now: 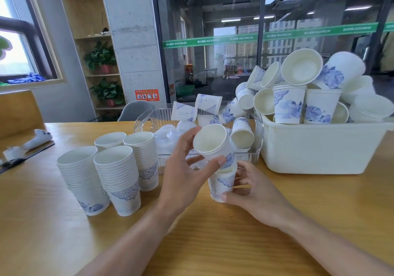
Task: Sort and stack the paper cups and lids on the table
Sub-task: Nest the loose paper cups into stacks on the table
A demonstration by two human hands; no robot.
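My left hand (185,175) grips a tilted white paper cup (211,143) with a blue flower print, its base sitting in the mouth of a second cup (221,185). My right hand (251,192) holds that lower cup from the right, thumb at its base. Several tall stacks of nested cups (116,175) stand on the table at the left. A clear plastic tray (147,115) behind my hands holds translucent lids (168,137) and loose cups. A white tub (319,147) at the right is heaped with loose cups.
The wooden table (213,237) stretches toward me under my forearms. A white object on a dark strip (27,145) lies at the far left edge. A grey chair (136,109) and a shelf with potted plants (102,60) stand behind the table.
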